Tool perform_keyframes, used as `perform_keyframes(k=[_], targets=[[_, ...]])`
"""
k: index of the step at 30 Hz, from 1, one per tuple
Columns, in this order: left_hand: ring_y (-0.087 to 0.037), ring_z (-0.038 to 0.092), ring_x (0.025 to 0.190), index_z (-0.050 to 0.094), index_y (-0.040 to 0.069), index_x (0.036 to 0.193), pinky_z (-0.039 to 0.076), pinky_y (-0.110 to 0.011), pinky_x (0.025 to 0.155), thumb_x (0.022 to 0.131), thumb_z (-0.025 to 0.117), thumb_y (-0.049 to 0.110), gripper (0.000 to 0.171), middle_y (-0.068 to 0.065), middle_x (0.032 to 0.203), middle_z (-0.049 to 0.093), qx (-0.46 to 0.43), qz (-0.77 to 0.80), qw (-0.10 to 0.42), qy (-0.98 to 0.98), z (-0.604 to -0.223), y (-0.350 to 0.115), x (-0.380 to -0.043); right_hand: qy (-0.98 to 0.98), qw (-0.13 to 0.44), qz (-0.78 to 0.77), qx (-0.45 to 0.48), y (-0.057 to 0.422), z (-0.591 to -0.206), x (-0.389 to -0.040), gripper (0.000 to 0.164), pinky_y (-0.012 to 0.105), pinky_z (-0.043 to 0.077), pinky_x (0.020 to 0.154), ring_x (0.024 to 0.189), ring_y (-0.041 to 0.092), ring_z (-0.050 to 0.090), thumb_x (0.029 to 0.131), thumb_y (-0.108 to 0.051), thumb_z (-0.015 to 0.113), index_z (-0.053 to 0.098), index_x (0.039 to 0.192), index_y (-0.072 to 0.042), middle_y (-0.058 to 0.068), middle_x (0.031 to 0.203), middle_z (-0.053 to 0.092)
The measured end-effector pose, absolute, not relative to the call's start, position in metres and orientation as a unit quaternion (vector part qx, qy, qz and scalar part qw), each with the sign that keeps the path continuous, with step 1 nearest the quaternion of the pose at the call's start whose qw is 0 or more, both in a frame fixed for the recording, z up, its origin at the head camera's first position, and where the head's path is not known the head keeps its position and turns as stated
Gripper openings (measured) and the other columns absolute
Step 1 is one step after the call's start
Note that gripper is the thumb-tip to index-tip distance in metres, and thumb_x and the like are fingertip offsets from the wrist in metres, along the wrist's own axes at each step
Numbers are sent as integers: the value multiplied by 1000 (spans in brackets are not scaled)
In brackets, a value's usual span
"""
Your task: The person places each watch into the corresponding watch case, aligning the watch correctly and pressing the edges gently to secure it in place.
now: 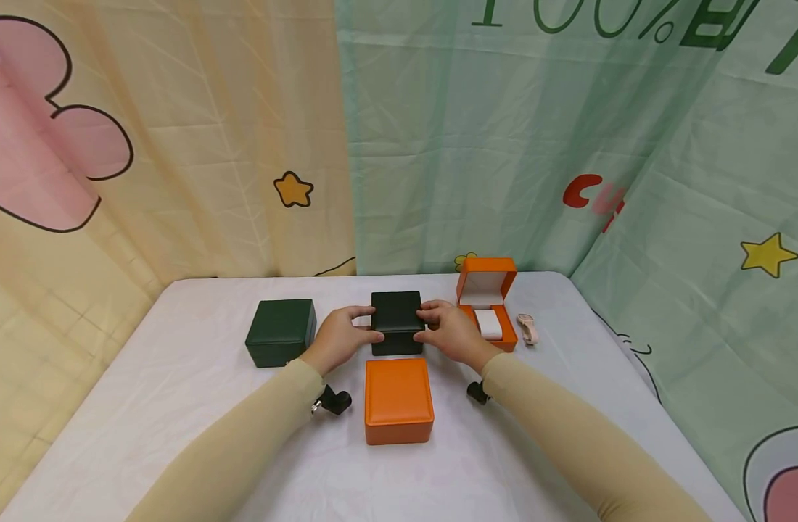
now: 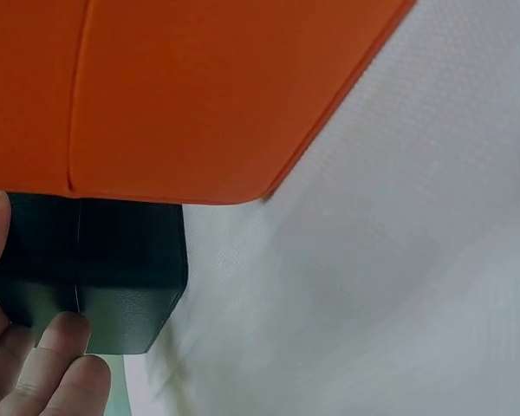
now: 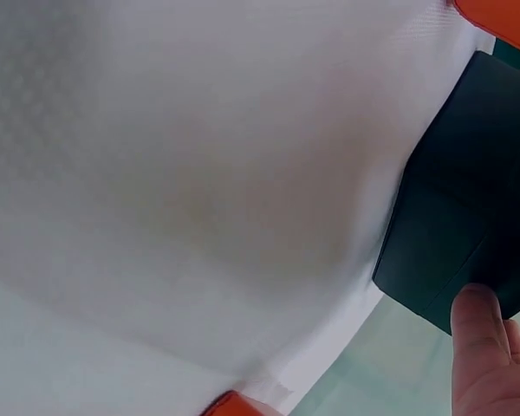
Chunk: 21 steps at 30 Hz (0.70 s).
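A closed black watch box [image 1: 397,312] stands near the middle of the table, between my two hands. The left hand [image 1: 339,337] grips its left side, thumb low at the front corner and fingertips higher up. On the opposite side, the right hand [image 1: 456,333] holds it in much the same way. Both wrist views show fingers touching the dark box [image 2: 126,247], whose lid seam runs along the side. Directly in front of it sits a closed orange watch box [image 1: 399,395], which fills the top of the left wrist view.
A closed green box [image 1: 281,330] stands beyond the left wrist. Right of the right hand, an orange box [image 1: 511,335] has its lid raised and a white cushion [image 1: 487,324] inside. Beside it lies a pink wristwatch [image 1: 528,330]. White cloth [image 1: 334,486] covers the table; printed curtains [image 1: 399,145] hang behind.
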<state>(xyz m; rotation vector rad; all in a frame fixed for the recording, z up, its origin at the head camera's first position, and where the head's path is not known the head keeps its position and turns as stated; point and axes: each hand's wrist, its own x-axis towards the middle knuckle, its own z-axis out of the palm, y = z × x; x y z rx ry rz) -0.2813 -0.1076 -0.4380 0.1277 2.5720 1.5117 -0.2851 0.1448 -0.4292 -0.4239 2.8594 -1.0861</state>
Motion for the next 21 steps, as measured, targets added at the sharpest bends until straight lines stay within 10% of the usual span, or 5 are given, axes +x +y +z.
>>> perform_keyframes(k=[21], targets=[[-23, 73, 114, 64, 22, 147, 56, -49, 106, 88, 87, 31, 64, -1, 157, 57, 51, 455, 58, 887, -437, -107, -277, 911, 67, -393, -105, 148, -429, -284, 58, 41, 59, 102, 127, 30, 68, 91, -22, 84, 64, 145, -13, 11, 145, 65]])
